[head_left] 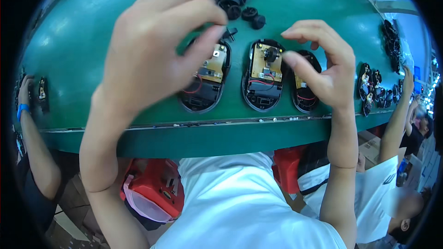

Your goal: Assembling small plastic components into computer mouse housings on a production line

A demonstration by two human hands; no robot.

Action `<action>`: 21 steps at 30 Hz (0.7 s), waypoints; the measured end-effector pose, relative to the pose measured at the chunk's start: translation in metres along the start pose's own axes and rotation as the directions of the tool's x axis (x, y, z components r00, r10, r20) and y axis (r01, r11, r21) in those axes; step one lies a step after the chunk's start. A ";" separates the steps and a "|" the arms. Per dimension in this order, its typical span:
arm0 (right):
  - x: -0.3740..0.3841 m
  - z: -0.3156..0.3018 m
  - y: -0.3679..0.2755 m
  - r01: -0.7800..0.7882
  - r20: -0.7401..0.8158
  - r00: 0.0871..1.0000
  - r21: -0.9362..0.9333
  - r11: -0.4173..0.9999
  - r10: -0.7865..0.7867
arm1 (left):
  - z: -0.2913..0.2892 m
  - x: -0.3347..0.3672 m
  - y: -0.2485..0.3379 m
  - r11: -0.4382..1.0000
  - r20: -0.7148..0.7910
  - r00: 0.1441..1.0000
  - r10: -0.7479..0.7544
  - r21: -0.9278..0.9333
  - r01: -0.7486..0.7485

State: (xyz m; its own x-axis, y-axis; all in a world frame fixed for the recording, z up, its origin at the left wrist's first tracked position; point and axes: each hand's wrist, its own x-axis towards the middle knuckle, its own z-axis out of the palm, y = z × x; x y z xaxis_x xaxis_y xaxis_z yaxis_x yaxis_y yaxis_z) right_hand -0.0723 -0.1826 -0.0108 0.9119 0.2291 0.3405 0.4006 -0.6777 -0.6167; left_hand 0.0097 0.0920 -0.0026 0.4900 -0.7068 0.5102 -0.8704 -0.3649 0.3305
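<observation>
Three opened computer mouse bases with tan circuit boards and red wires lie in a row in front of me. My left hand (152, 46), slightly blurred, is raised over the left mouse base (203, 97) and partly hides it. Its thumb and forefinger pinch a small black scroll wheel (230, 34). The middle mouse base (263, 94) has a black scroll wheel (271, 55) seated on its board. My right hand (325, 62) is open, thumb and fingers apart, between that base and the right mouse base (307, 101), covering part of the latter.
Loose black scroll wheels (233, 0) are piled at the back of the green table (92, 83). More mouse parts (376, 87) lie at the right. Other people's arms reach in from the left (34, 143) and right (399, 110). A raised strip (221, 123) runs along the near edge.
</observation>
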 end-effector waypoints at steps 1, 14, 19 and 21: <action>0.001 0.001 -0.003 0.000 0.023 1.000 0.033 0.999 -0.001 | -0.008 -0.002 -0.006 1.000 -0.008 1.000 0.003 0.015 -0.003; -0.007 -0.030 -0.001 -0.026 0.270 0.961 -0.095 0.995 0.051 | -0.008 -0.018 -0.017 0.968 0.298 0.951 -0.087 -0.199 0.151; -0.004 -0.050 0.001 -0.004 0.218 0.974 -0.239 0.971 0.058 | -0.001 -0.013 -0.005 0.955 0.326 0.937 -0.129 -0.214 0.206; 0.011 -0.039 -0.015 -0.005 0.005 1.000 -0.252 0.968 0.007 | -0.001 -0.014 0.002 0.940 0.311 0.934 -0.178 -0.226 0.254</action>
State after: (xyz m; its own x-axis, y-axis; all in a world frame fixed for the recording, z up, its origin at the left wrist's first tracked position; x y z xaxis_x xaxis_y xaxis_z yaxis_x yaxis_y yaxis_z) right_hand -0.0717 -0.1975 0.0300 0.9150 0.2282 0.3327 0.3604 -0.8329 -0.4199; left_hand 0.0009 0.1018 -0.0084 0.5973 -0.7838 0.1704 -0.6833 -0.3860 0.6198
